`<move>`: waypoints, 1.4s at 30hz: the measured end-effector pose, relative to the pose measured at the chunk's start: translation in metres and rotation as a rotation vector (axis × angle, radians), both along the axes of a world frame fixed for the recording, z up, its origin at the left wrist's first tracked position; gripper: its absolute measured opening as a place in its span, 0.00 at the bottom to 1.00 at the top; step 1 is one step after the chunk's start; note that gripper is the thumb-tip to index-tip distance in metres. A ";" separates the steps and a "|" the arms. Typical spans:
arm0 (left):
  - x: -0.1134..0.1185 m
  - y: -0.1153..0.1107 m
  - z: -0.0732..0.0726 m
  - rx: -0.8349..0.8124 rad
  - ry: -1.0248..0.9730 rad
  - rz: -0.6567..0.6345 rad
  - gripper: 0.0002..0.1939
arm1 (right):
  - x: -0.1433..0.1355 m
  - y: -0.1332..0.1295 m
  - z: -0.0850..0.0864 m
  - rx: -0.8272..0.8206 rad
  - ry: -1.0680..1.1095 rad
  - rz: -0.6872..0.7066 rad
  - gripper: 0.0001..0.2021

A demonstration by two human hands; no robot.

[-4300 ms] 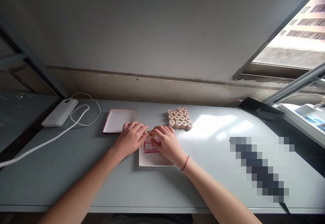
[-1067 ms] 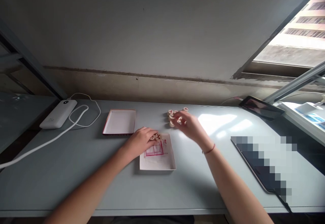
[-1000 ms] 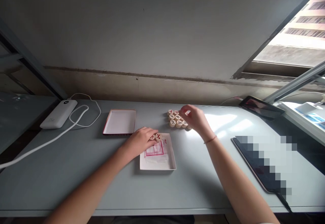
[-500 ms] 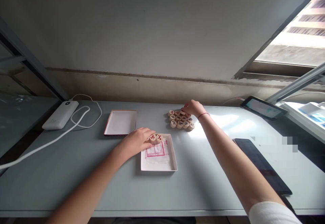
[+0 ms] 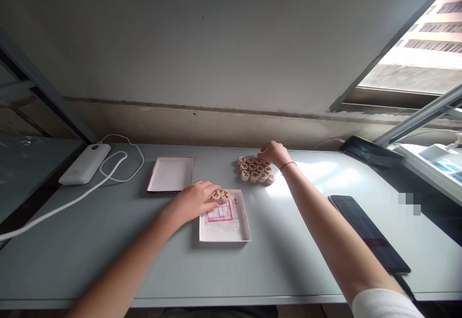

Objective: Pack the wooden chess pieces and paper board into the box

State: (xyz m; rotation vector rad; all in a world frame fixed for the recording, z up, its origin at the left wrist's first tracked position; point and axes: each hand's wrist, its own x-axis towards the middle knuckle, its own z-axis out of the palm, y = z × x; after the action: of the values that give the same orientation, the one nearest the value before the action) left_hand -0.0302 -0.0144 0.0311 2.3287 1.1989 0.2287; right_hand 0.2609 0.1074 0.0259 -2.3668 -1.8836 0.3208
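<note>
My left hand (image 5: 197,198) reaches over the left rim of a shallow white box (image 5: 224,235), its thumb and fingers closed around a row of round wooden Chinese chess pieces (image 5: 221,195) with red characters. Part of that row is hidden by the fingers. A paper with pink grid lines (image 5: 220,213) lies in the box. Farther back, my right hand (image 5: 275,154) hovers at the back right corner of a block of several wooden chess pieces (image 5: 255,169), standing in rows on the table. Its fingertips are slightly apart just above a back-row piece.
A second shallow box (image 5: 170,173) lies left of my left hand. A white power bank (image 5: 84,164) with a cable (image 5: 90,197) is at the far left. On the right are a dark tablet (image 5: 370,234) and a propped phone (image 5: 370,152), below a window.
The piece that was tilted under my right fingertips now lies flat in the back row, and those fingers have loosened. My left hand stays on its row. The view shifts slightly.
</note>
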 end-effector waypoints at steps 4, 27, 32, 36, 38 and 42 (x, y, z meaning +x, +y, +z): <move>0.001 0.000 -0.001 0.076 -0.027 -0.005 0.17 | -0.005 -0.010 0.012 0.073 0.012 0.018 0.16; 0.039 -0.008 -0.011 0.234 0.056 0.033 0.20 | -0.074 -0.154 0.010 0.286 0.342 0.560 0.08; 0.055 -0.010 -0.012 0.252 0.133 0.044 0.08 | -0.071 -0.156 0.009 0.287 0.351 0.560 0.05; 0.044 -0.009 -0.011 0.278 0.084 -0.003 0.14 | -0.075 -0.157 0.007 0.309 0.308 0.603 0.05; 0.032 -0.006 -0.009 0.283 0.045 -0.047 0.20 | -0.076 -0.157 0.004 0.315 0.276 0.644 0.06; 0.008 -0.007 0.005 0.301 0.004 0.013 0.19 | -0.079 -0.155 -0.003 0.332 0.164 0.675 0.06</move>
State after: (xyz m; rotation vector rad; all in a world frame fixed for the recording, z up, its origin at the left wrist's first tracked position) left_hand -0.0227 -0.0210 0.0358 2.5776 1.2540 0.4365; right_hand 0.1822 -0.0481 0.0226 -1.4080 -2.3708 0.2140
